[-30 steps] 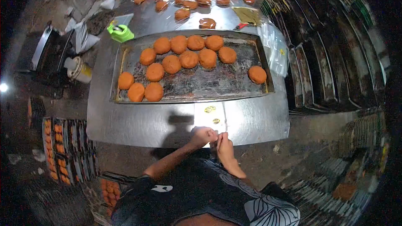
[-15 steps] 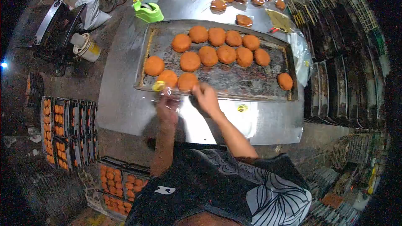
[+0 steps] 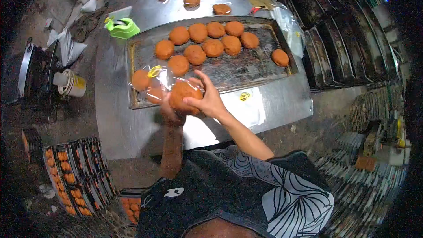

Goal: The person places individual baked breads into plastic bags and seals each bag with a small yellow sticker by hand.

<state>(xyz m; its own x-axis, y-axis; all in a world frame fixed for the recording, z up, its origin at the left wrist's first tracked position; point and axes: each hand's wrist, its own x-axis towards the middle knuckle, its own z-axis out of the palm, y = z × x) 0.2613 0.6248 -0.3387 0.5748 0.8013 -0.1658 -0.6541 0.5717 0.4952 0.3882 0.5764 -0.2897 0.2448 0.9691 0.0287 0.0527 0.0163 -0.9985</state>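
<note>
Over the near left edge of the metal tray [image 3: 246,83], a round orange-brown bun [image 3: 183,95] is gripped between both hands. My right hand [image 3: 208,99] curls round its right side, thumb on top. My left hand [image 3: 171,108] holds the bun's left side together with a clear plastic bag [image 3: 163,79] bearing a yellow label. How far the bun sits inside the bag cannot be made out. Several more buns stand in rows on the tray, among them one at the left [image 3: 140,80] and a lone one at the right [image 3: 280,57].
The tray lies on a steel table [image 3: 114,136]. A green container [image 3: 122,27] stands at its far left, wrapped buns [image 3: 191,1] lie beyond, and a stack of clear bags [image 3: 253,105] is near the front edge. Racks of buns [image 3: 68,167] stand lower left.
A bun is now up between my hands, with the bag spread beside it. My right hand has closed round the bun. The camera view has shifted and turned.
</note>
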